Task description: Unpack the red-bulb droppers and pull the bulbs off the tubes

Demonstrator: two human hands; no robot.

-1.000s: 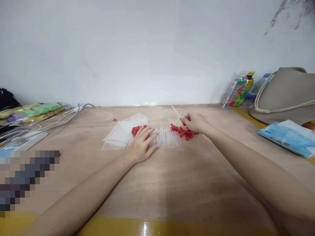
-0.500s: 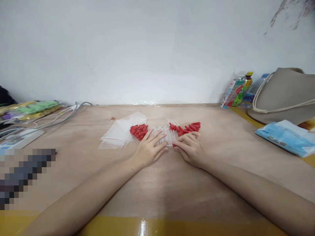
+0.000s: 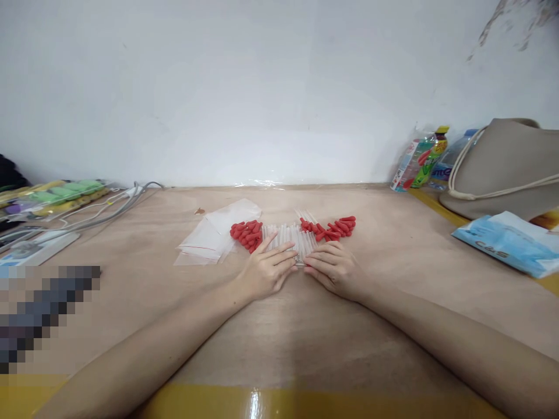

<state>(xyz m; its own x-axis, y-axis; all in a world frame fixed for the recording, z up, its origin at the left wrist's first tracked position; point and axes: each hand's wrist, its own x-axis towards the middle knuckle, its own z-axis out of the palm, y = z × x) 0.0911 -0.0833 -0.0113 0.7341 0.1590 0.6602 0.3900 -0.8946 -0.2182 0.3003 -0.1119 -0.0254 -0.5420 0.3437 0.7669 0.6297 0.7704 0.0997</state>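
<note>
A row of clear thin tubes [image 3: 283, 234] lies side by side on the wooden table. My left hand [image 3: 268, 269] rests over its left and near part, fingers stretched out and slightly apart. My right hand [image 3: 335, 266] is at the row's near right corner, fingers bent and close together. A bit of red shows at its fingertips, seemingly a red rubber bulb, mostly hidden. One pile of red rubber bulbs [image 3: 247, 233] lies left of the tubes. A second group of red bulbs [image 3: 342, 227] lies to the right, some with clear stems pointing away from me.
Clear plastic bags [image 3: 209, 235] lie left of the bulbs. Further left are a power strip [image 3: 46, 244], cables and a packet of green and yellow items [image 3: 65, 195]. Bottles [image 3: 421, 160], a beige bag [image 3: 506, 169] and a blue tissue pack [image 3: 502, 244] stand or lie right.
My right hand has shifted slightly left and toward me, its fingers now closer together. My left hand has moved slightly toward me. The bulb piles and bags have stayed put.
</note>
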